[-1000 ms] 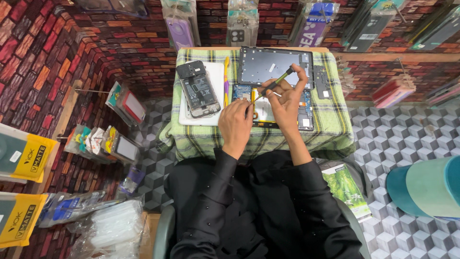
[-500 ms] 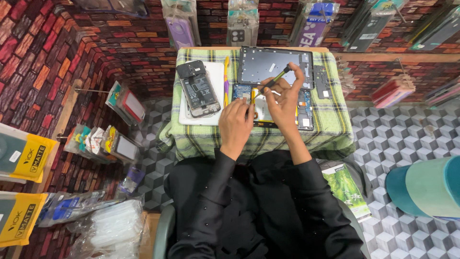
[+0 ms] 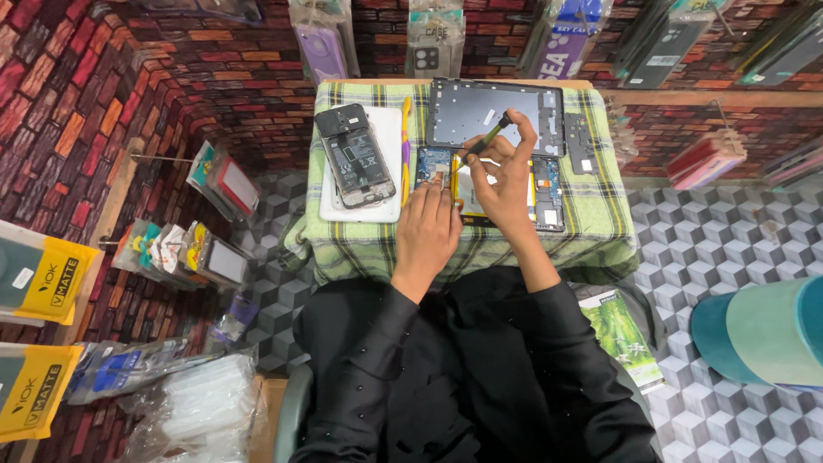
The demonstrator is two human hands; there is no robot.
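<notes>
Head view: my right hand (image 3: 506,176) pinches one screwdriver (image 3: 485,139) over one opened tablet (image 3: 501,184) at mid-table; my left hand (image 3: 426,230) presses its near-left corner, fingers flat. One opened phone (image 3: 356,159) lies left.

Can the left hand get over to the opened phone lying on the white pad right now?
Probably yes. The left hand rests on the opened tablet and holds nothing that I can see. The opened phone lies just to its left on the white pad, with only a thin yellow tool between them.
</notes>
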